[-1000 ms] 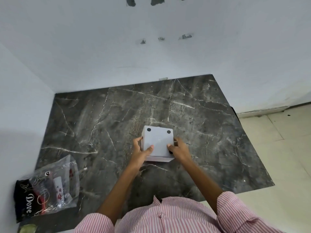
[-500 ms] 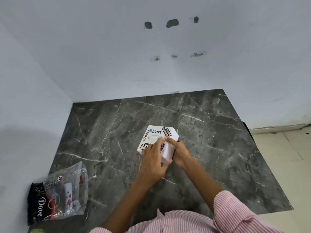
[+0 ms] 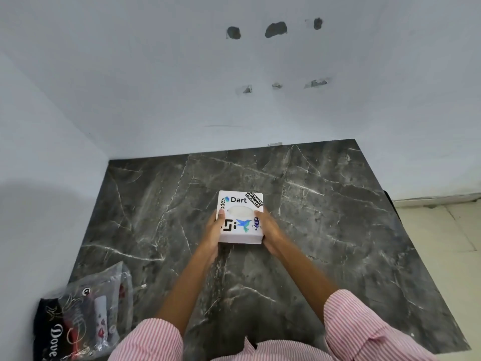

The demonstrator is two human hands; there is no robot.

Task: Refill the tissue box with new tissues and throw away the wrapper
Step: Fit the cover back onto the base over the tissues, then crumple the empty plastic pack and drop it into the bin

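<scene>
A white square tissue box (image 3: 240,230) covered in stickers sits upright on the dark marble counter (image 3: 325,230), its oval opening facing up with white tissue visible inside. My left hand (image 3: 214,229) grips its left side, thumb over the top edge. My right hand (image 3: 269,227) grips its right side. A clear plastic wrapper (image 3: 91,311) lies crumpled at the counter's near left corner.
A black Dove packet (image 3: 50,334) lies under and beside the wrapper at the near left. White walls close off the counter at the back and left. The counter's right edge drops to a pale tiled floor (image 3: 442,243).
The box showed its plain underside a second ago. Both hands turned it over, and it now rests sticker side up, held on both sides.
</scene>
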